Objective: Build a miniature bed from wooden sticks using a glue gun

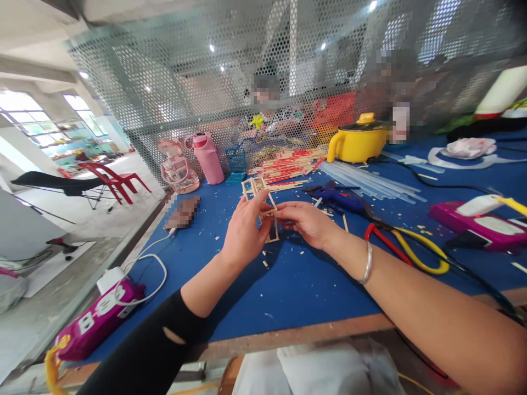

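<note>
A small frame of thin wooden sticks [274, 233] is held up over the blue table, roughly in the middle of the view. My left hand [247, 226] grips it from the left, thumb and fingers closed around its sticks. From the right, my right hand [307, 220] pinches at the frame's side with thumb and forefinger; the tips touch it, and whether a separate small piece sits between them is hidden. Just beyond lies a pile of red-marked wooden sticks [288, 166]. A blue glue gun [341, 197] rests right of my right hand.
Clear glue sticks [370, 181] lie before a yellow electric pot [360, 144]. Scissors with red and yellow handles [424, 255] are at right. A phone [183, 212], a pink bottle [208, 159] and a purple power strip [99, 318] stand left. Perforated metal mesh [185, 93] closes off the back.
</note>
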{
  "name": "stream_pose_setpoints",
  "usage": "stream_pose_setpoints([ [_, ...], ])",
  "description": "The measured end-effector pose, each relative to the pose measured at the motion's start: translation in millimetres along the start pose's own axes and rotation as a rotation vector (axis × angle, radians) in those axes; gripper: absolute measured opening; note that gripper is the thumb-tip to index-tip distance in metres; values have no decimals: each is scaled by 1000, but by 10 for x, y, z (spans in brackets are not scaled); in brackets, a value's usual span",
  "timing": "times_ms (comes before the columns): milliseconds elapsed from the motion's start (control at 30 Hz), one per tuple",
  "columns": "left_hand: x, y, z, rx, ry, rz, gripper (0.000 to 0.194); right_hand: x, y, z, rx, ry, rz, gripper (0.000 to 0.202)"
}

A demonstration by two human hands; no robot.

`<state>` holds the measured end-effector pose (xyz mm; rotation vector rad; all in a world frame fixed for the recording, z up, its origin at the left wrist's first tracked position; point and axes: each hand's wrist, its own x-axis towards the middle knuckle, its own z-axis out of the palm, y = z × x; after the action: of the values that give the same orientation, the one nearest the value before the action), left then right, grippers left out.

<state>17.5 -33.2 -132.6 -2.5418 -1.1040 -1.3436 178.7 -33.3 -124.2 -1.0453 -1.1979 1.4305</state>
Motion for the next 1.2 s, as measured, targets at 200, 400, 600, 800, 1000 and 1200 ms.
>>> stream_pose_setpoints([
  [200, -8, 21, -5, -20, 17, -2, 57, 24, 43, 1, 12, -1, -6, 18],
  [400, -14, 17, 2, -33, 16, 1, 59, 39, 78, 1, 38, -27, -17, 16],
  [600, -7, 12, -16, -47, 13, 7, 59, 46, 104, -13, 48, -35, -12, 19],
  [800, -15, 11, -24, -102, 15, 10, 60, 41, 93, -19, 64, -49, 16, 20],
  [1000, -20, 4, -13, -116, 28, 0, 56, 30, 63, -12, 107, -53, 36, 18],
  [1200, -34, 3, 7, -123, 39, -8, 57, 22, 56, -6, 140, -50, 46, 15],
])
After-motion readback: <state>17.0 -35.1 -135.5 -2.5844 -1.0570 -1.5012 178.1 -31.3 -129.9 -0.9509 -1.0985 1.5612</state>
